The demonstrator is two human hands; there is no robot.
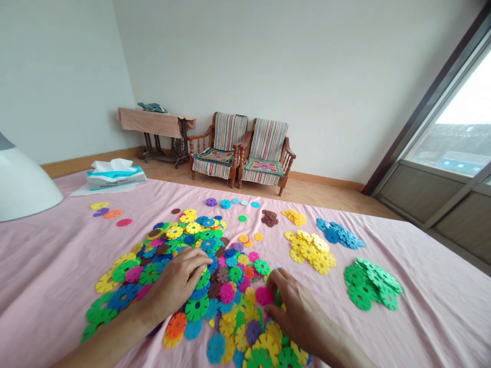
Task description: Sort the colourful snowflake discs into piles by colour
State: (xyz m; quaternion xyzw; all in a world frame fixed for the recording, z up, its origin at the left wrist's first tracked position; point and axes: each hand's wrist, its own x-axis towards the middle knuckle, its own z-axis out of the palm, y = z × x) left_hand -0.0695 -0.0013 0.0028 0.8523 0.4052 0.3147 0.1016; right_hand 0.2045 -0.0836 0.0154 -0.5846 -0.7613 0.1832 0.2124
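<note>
Plastic notched discs (227, 293), flower-shaped and multicoloured, lie in a loose overlapping heap mid-surface on creased pink cloth (437, 306). Left hand (180, 278): fingers curled over heap. Right hand (297, 305): fingers bent at its right side. Can't tell if either grips a disc. Single-colour green pile (372, 283), yellow pile (311, 251), blue pile (340, 234) off right. Blue-and-grey tissue box (116, 178), far left, white tissue (112, 165) poking out. Cloth extends right past green pile.

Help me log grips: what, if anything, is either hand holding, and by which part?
Cannot tell: the left hand and right hand are at the heaped discs, but any hold is too unclear to confirm.
</note>
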